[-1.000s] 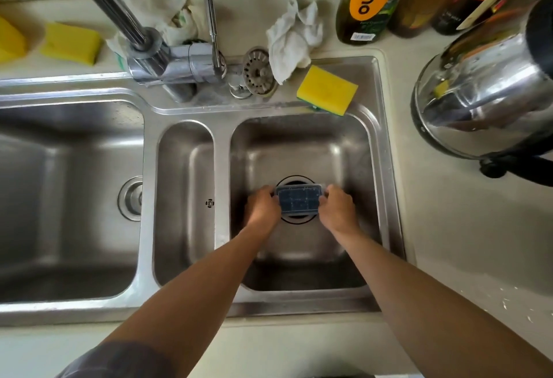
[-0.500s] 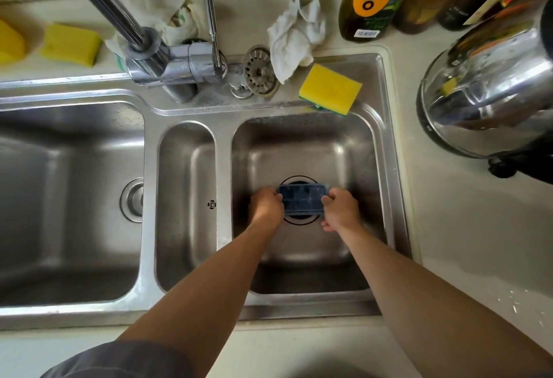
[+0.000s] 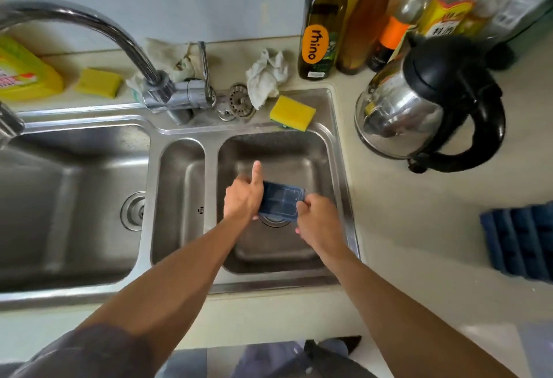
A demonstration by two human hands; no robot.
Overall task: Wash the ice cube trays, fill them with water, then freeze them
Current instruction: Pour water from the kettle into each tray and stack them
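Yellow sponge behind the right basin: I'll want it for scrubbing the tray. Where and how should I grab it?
Probably pinch the yellow sponge across its long edges, from above on the basin side. It lies flat on the sink rim with both edges exposed, while the white cloth crowds its back left corner.

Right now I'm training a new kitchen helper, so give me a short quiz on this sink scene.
1. Which hands hold the ice cube tray?
2. What lies on the rim behind the right basin? A sponge, B plate, C spoon.
3. True or false: the faucet spout hangs over the tray.
Key: 1 both, left hand and right hand; 2 A; 3 false, the faucet arches toward the left basin.
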